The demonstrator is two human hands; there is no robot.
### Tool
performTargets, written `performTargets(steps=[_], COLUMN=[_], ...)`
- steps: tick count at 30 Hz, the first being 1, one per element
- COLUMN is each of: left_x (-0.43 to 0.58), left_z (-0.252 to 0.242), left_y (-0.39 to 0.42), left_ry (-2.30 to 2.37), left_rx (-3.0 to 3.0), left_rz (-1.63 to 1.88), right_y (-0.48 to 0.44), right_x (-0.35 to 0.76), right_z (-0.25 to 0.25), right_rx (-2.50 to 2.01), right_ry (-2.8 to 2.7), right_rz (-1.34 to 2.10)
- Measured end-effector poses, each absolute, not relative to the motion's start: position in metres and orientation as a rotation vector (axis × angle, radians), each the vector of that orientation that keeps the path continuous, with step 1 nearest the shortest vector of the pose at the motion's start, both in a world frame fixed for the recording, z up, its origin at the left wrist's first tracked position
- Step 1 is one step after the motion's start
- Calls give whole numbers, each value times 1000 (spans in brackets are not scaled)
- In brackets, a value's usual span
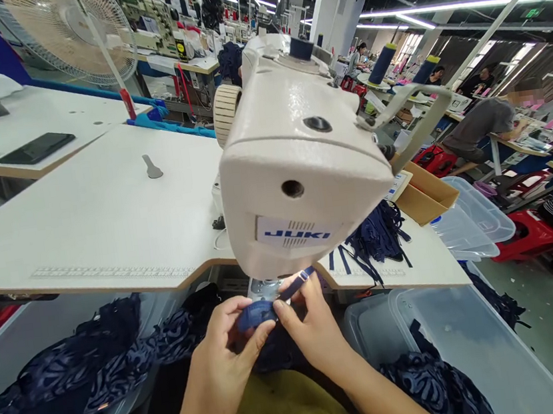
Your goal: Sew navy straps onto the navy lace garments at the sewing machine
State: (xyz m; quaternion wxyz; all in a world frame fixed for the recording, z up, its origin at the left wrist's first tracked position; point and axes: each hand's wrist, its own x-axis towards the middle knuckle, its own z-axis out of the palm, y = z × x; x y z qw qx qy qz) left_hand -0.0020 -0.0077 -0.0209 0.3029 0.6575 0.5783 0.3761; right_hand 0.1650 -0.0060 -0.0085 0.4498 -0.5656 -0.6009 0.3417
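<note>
My left hand [223, 348] pinches a piece of blue fabric [255, 315] between thumb and fingers, just below the head of a white sewing machine [301, 163]. Close beside it, my right hand [316, 330] is closed on a narrow navy strap [293, 285] with a small shiny slider on it near the fingertips. The strap and the fabric meet between the two hands; whether they are joined I cannot tell. Part of the machine's metal plate shows behind my fingers, while the needle is hidden by the head.
A bundle of navy straps [381, 234] lies on the table right of the machine, near a cardboard box [423, 192]. Plastic bins with navy patterned garments [428, 376] stand at both sides below. A grey metal piece [152, 166] and a phone [37, 149] lie leftward.
</note>
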Motion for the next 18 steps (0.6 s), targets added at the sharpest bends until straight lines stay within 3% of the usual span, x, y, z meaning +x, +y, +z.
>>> performTargets(steps=[4, 10, 18], left_x=[-12, -21, -11], left_z=[-26, -29, -35], left_y=[-3, 10, 18], left_ry=[1470, 946, 1061], left_rx=[2426, 2970, 2984], left_rz=[1416, 923, 1033], right_y=[2, 13, 22], right_x=[167, 172, 180], right_z=[-11, -18, -22], right_rx=[-1430, -1295, -1216], right_ry=[-1380, -1277, -1278], right_rz=[962, 1156, 1138])
